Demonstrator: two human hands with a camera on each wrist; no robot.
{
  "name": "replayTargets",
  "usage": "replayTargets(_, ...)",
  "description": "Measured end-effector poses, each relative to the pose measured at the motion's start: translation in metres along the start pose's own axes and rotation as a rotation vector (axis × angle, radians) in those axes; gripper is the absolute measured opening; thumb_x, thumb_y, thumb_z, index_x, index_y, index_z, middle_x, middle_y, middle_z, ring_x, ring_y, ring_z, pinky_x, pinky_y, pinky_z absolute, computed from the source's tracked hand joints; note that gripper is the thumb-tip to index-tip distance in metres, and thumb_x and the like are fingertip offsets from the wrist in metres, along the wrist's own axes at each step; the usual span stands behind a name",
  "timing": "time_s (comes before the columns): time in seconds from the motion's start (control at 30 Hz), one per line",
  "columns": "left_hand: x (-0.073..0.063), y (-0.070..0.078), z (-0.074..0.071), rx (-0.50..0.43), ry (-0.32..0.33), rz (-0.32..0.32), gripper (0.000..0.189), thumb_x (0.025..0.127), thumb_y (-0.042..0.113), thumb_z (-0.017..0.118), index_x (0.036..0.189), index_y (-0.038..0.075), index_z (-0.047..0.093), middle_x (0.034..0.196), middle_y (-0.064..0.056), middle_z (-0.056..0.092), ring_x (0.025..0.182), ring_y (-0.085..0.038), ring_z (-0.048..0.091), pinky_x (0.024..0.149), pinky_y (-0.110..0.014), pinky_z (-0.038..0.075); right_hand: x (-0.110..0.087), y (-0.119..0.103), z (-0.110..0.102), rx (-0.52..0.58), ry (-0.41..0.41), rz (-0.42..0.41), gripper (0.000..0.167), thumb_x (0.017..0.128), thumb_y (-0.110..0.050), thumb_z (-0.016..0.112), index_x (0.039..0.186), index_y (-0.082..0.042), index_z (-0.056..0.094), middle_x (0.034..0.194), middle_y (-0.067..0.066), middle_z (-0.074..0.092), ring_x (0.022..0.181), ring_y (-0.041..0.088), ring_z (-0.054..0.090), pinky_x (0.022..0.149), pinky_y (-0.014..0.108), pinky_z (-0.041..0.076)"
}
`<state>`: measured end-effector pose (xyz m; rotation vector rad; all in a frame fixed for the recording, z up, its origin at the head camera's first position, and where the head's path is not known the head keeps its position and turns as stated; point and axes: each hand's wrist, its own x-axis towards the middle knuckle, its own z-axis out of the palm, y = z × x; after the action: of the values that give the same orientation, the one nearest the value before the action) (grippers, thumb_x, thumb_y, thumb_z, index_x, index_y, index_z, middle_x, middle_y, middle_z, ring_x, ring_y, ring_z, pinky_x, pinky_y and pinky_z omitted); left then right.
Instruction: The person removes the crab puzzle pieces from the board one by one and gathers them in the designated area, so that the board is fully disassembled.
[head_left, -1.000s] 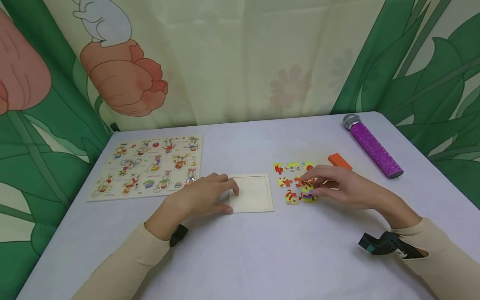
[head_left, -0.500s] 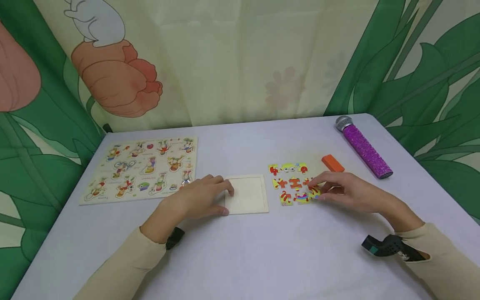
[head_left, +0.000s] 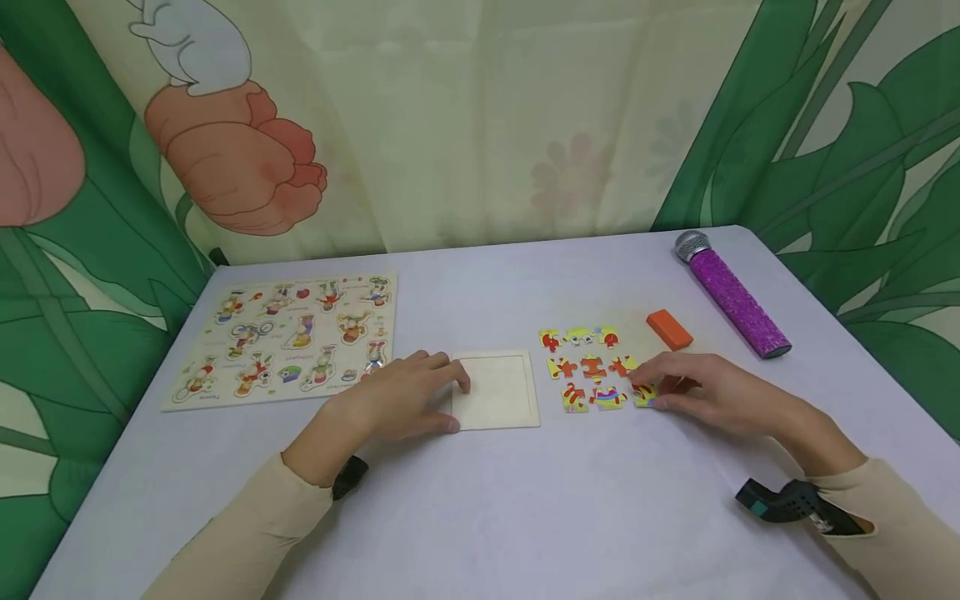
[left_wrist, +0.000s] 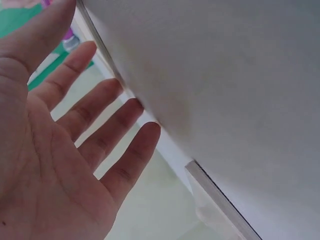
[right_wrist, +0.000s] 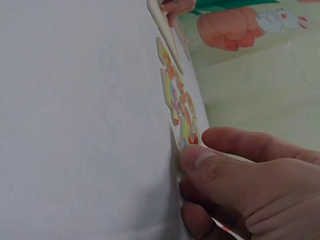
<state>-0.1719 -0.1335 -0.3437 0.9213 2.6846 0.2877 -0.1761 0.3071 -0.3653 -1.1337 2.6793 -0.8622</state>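
One puzzle piece [head_left: 645,394] lies on the counter [head_left: 480,517], pinched by the right hand [head_left: 701,392]; the empty tray [head_left: 498,390] sits to its left, left hand [head_left: 401,400] resting flat, fingers relaxed, on its edge.

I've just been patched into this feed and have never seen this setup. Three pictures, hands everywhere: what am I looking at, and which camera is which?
No machine here: a person works with two bare hands. The wide picture comes from a head camera; the two close-ups come from cameras on each wrist. On the table lie an empty wooden tray, loose puzzle pieces, a larger animal puzzle board, an orange block and a purple microphone. The left hand rests flat on the tray's edge. The right hand pinches one puzzle piece at the corner of the group.
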Motion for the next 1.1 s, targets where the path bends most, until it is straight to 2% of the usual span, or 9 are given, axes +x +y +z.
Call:
replayTargets(0.2,-0.001,0.000,0.002,0.012,0.001,0.001,0.046,0.091,0.042,0.078,0.130,0.027,0.059,0.126,0.004,0.059,0.110,-0.020,0.055,0.093,-0.041,0.050,-0.002,-0.001,0.002,-0.023,-0.009,-0.042,0.046,0.086,-0.001,0.080,0.127,-0.020,0.071,0.123,-0.008,0.072,0.111,0.003,0.065,0.094,0.012,0.048)
replayTargets(0.4,-0.004,0.000,0.001,0.018,-0.012,-0.030,0.045,0.092,0.043,0.077,0.130,0.027,0.059,0.128,0.004,0.059,0.113,-0.020,0.056,0.092,-0.042,0.051,0.004,-0.003,0.004,-0.022,-0.012,-0.021,0.045,0.088,-0.004,0.079,0.128,-0.021,0.071,0.125,-0.008,0.071,0.114,0.006,0.065,0.094,0.016,0.050)
replayTargets(0.53,-0.005,0.003,-0.002,-0.024,-0.062,-0.060,0.046,0.094,0.042,0.074,0.133,0.026,0.058,0.144,0.000,0.054,0.127,-0.023,0.055,0.099,-0.047,0.050,0.004,-0.001,0.003,0.007,-0.024,0.007,0.040,0.091,-0.008,0.078,0.128,-0.023,0.071,0.123,-0.009,0.072,0.106,0.007,0.066,0.086,0.024,0.056)
replayTargets(0.67,-0.004,0.002,-0.009,-0.049,-0.087,-0.078,0.049,0.098,0.040,0.069,0.141,0.022,0.056,0.163,-0.003,0.038,0.145,-0.026,0.044,0.112,-0.050,0.042,0.002,0.001,0.000,0.022,-0.007,0.003,0.038,0.090,-0.006,0.077,0.125,-0.021,0.071,0.119,-0.007,0.071,0.095,0.005,0.065,0.078,0.025,0.056)
replayTargets(0.77,-0.005,-0.004,-0.016,-0.070,-0.061,-0.079,0.052,0.100,0.038,0.067,0.146,0.018,0.054,0.165,-0.005,0.034,0.149,-0.029,0.038,0.116,-0.050,0.038,0.006,0.000,-0.002,0.015,0.022,-0.021,0.035,0.091,-0.003,0.076,0.122,-0.019,0.071,0.119,-0.006,0.070,0.089,0.003,0.062,0.074,0.025,0.056)
replayTargets(0.93,-0.019,-0.019,-0.025,-0.122,0.017,-0.121,0.055,0.102,0.038,0.064,0.150,0.016,0.052,0.165,-0.008,0.036,0.150,-0.032,0.036,0.118,-0.053,0.035,0.019,-0.006,0.000,0.038,0.021,-0.042,0.031,0.094,-0.005,0.073,0.124,-0.016,0.069,0.122,-0.003,0.068,0.090,0.003,0.061,0.073,0.026,0.056)
replayTargets(1.1,-0.027,-0.032,-0.032,-0.107,0.088,-0.134,0.056,0.103,0.034,0.063,0.153,0.013,0.049,0.163,-0.013,0.038,0.150,-0.037,0.035,0.118,-0.059,0.031,0.030,-0.009,-0.001,-0.013,0.033,-0.032,0.036,0.094,-0.007,0.073,0.130,-0.011,0.067,0.128,0.002,0.065,0.093,0.007,0.062,0.073,0.027,0.056)
